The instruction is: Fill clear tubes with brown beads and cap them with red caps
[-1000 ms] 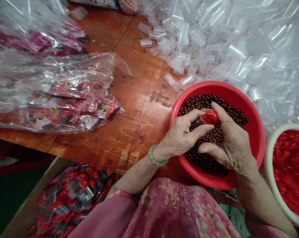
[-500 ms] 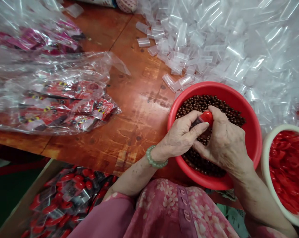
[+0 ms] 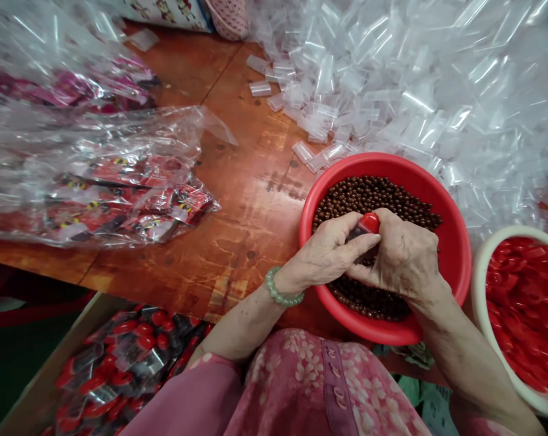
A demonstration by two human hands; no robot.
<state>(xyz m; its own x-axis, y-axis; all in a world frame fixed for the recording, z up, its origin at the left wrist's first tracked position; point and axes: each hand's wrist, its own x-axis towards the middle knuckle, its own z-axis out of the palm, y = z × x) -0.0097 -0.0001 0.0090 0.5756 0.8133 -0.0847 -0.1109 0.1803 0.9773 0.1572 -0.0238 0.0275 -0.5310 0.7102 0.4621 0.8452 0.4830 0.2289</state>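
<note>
Both my hands meet over a red basin (image 3: pixel 455 230) full of small round brown balls (image 3: pixel 373 197). My left hand (image 3: pixel 330 251), with a green bead bracelet at its wrist, pinches a small clear container with a red cap (image 3: pixel 369 223). Pressed against the capped end is my right hand (image 3: pixel 403 254), its fingers curled and its thumb low near the left fingers. Dark contents show through the container's side. The palm side of my right hand is hidden.
Clear plastic tubes (image 3: pixel 392 91) are heaped behind the basin. A white basin (image 3: pixel 480 284) of red caps (image 3: pixel 528 303) stands at the right. Plastic bags with red packets (image 3: pixel 155 188) lie left. Below the table edge, a box (image 3: pixel 51 357) holds filled red-capped containers (image 3: pixel 119 363).
The fingers of my right hand have closed in against the red-capped end of the container. The whole view has shifted slightly.
</note>
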